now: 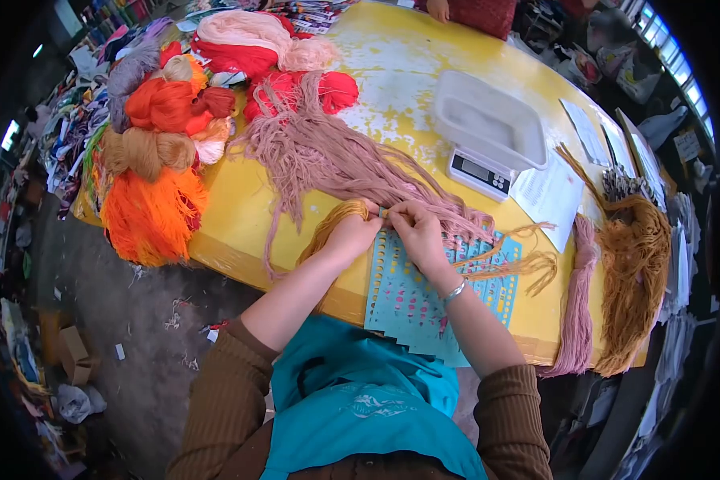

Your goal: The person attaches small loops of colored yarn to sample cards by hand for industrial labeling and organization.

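Hands (pixel 382 227) together above teal cards (pixel 412 292), fingertips meeting, left clasping mustard yarn (pixel 328 230), right pinching.

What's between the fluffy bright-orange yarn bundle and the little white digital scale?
A bare bit of yellow table, then long dusty-pink yarn, in the head view.

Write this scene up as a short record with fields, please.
left hand: holding ochre yarn
right hand: fingers meeting the left hand's, exact grip hidden
cards: at the table's near edge, ochre strands across them
mauve yarn: spread beyond the hands
scale: on the table, tray on top
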Demonstrator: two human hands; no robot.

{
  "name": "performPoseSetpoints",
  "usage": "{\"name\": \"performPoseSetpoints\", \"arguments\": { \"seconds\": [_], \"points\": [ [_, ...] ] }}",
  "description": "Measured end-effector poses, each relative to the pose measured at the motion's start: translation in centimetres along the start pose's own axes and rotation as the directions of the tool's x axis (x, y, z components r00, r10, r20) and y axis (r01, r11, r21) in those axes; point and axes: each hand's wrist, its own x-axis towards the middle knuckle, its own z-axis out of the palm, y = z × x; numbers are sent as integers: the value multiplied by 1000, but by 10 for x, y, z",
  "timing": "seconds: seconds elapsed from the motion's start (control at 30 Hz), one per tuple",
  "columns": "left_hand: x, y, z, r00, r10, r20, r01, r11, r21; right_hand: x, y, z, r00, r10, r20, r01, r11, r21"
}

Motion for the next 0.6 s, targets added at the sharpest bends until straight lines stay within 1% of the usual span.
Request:
{"name": "performPoseSetpoints", "arguments": {
  "seconds": [0.07,0.1,0.17,0.2,0.27,0.3,0.37,0.4,0.43,0.47,0.5,0.57,0.6],
  "points": [
    [9,-16,3,993,113,-42,-101,970,222,-1,-10,-1,1000,1,30,0,1000,-26],
    [8,-17,2,993,113,-40,-102,970,220,-1,-13,-1,1000,1,29,-1,1000,-28],
    [2,-22,-2,996,86,-19,-83,988,130,-3,-16,-2,992,125,-14,-125,991,-52],
    [-3,-18,-3,996,82,-19,-79,988,129,-4,-16,-1,992,128,-12,-128,990,-53],
    [-13,-10,-6,999,40,-20,-39,998,55,-6,-16,-1,1000,28,-8,-29,990,-135],
    [-13,-11,-7,999,39,-20,-38,998,55,-7,-16,0,1000,29,-8,-30,991,-134],
    [-14,-14,-8,998,48,-45,-45,997,59,-11,-16,4,994,6,106,2,997,-80],
    [-15,-12,-9,998,47,-44,-45,997,57,-11,-12,5,996,3,94,7,994,-108],
    [-15,-9,-11,1000,5,6,-5,1000,-8,-11,-9,6,996,4,94,7,994,-109],
    [-15,-6,-13,998,-34,58,38,997,-72,-10,-6,6,997,-13,79,25,989,-148],
    [-18,0,-15,998,-35,58,39,997,-73,-9,-7,6,997,-31,66,43,981,-187],
    [-23,13,-19,975,-126,183,167,959,-228,-9,-9,5,998,-13,68,28,976,-217],
    [-23,13,-19,975,-126,183,167,959,-229,-8,-11,5,998,4,69,14,969,-246]
  ]
}}
